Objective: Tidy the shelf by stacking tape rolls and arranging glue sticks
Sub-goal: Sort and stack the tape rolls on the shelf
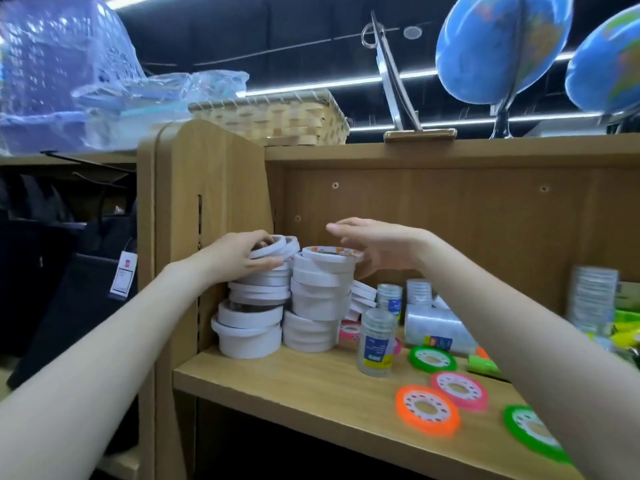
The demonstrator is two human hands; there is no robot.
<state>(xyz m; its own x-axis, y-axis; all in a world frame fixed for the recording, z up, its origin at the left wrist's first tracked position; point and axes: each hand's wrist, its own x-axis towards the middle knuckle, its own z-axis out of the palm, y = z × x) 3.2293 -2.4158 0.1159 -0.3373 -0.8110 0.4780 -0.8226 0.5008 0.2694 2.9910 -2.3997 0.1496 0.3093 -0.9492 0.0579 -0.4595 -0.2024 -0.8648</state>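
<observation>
Two tall stacks of white tape rolls stand at the left end of the wooden shelf (pixel 311 386). My left hand (pixel 239 256) grips the top roll (pixel 273 249) of the left stack (pixel 252 320), fingers over it and thumb below. The right stack (pixel 320 299) is topped by a roll with an orange-printed core (pixel 332 254). My right hand (pixel 377 247) hovers just right of that top roll, its fingers relaxed and holding nothing. Clear tape packs (pixel 377 344) and flat neon rolls, orange (pixel 427 414), pink (pixel 459 389) and green (pixel 433 358), lie to the right. No glue sticks are recognisable.
The shelf's side panel (pixel 207 220) stands hard against the left stack. More thin white rolls (pixel 363 296) lean behind the right stack. A large clear roll (pixel 436 329) lies on its side. On top of the shelf stand a wicker basket (pixel 277 116) and globes (pixel 498 46).
</observation>
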